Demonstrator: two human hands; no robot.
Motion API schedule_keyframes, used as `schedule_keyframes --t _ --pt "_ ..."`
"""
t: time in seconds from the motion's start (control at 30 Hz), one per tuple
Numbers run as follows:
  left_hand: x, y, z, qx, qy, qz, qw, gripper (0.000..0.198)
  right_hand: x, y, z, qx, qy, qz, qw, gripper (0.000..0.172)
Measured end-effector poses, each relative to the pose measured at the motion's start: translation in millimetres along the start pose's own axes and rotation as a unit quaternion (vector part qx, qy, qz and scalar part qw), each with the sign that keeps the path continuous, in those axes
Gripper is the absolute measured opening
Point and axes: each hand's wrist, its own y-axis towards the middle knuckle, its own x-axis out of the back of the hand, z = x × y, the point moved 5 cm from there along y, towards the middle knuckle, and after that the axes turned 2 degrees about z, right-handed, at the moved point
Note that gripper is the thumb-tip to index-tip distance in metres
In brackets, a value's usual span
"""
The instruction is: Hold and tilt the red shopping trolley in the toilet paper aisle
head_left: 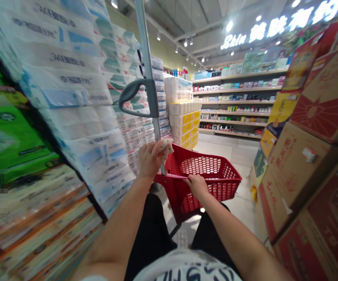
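Observation:
A red shopping basket [229, 171] with perforated sides stands in front of my legs, tilted in the view. From its near side rises a grey pole [147, 43] with a grey loop handle [133, 88] partway up. My left hand [150, 159] is closed on a pale, spotted cloth [166, 148] beside the lower part of the pole; whether the cloth touches the pole I cannot tell. My right hand [197, 185] has its fingers wrapped over the basket's near rim. Only part of the basket's inside shows.
Tall stacks of wrapped tissue packs [81, 93] line the left side, with green packs [7, 132] nearer me. Cardboard boxes [297, 168] are piled on the right. Farther along the aisle are yellow-and-white packs [190, 123] and shelves of small goods [236, 97].

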Motion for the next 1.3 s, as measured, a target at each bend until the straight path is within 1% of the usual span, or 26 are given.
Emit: schedule_keyframes --t 0.1,0.17,0.23,0.33,0.4,0.47,0.57,0.63,0.7,0.8,0.87,0.97,1.07,1.13,1.2,1.27,1.3 --pt "11.4 18 5 0.016 0.017 -0.031 0.999 0.027 0 -1 1 0.000 0.000 -0.003 1.000 0.029" --pt "16.8 18 5 0.024 0.026 -0.051 0.998 0.025 1 -2 1 -0.003 -0.002 -0.006 1.000 0.029" --pt "16.0 3 0 0.015 0.030 -0.042 0.999 0.025 2 -3 1 -0.002 -0.005 -0.009 1.000 0.028" --pt "5.8 -27 -11 -0.026 0.035 0.019 0.999 0.025 4 -4 1 0.004 -0.005 -0.010 1.000 0.028" --pt "1.5 -36 -14 -0.042 0.039 0.047 0.997 0.025 4 -3 0 0.005 -0.004 -0.007 1.000 0.028" --pt "3.2 -31 -12 -0.043 0.043 0.047 0.997 0.025 3 -2 0 0.003 -0.003 -0.005 1.000 0.028" --pt "12.1 -10 -5 -0.023 0.048 0.019 0.998 0.026 1 -1 0 0.000 -0.003 -0.006 1.000 0.027" --pt "14.9 -4 -2 -0.006 0.048 0.007 0.999 0.027 0 -2 -1 -0.001 -0.002 -0.009 1.000 0.027" --pt "12.4 -11 -3 -0.001 0.046 0.012 0.999 0.029 0 -3 -1 0.002 0.000 -0.011 1.000 0.027" --pt "3.2 -35 -7 -0.013 0.044 0.036 0.998 0.027 1 -4 -1 0.008 0.002 -0.010 1.000 0.028" --pt "-1.6 -45 -8 -0.020 0.042 0.057 0.997 0.026 1 -4 -1 0.007 0.002 -0.007 1.000 0.029" --pt "-2.5 -44 -6 -0.018 0.040 0.077 0.996 0.026 2 -3 -1 0.004 0.002 -0.004 1.000 0.029" --pt "0.2 -41 -6 -0.004 0.034 0.074 0.997 0.028 2 -4 0 0.002 0.006 -0.003 1.000 0.027" --pt "-0.8 -48 -7 0.004 0.029 0.077 0.997 0.029 2 -5 0 0.002 0.008 -0.004 1.000 0.028" --pt "-3.9 -61 -10 0.004 0.027 0.091 0.996 0.028 2 -5 0 0.006 0.007 -0.005 1.000 0.028" --pt "-6.4 -71 -13 -0.009 0.029 0.106 0.994 0.027 2 -5 0 0.008 0.004 -0.006 1.000 0.027" --pt "-6.4 -71 -14 -0.019 0.031 0.111 0.993 0.026 2 -5 -1 0.008 0.004 -0.005 1.000 0.026"
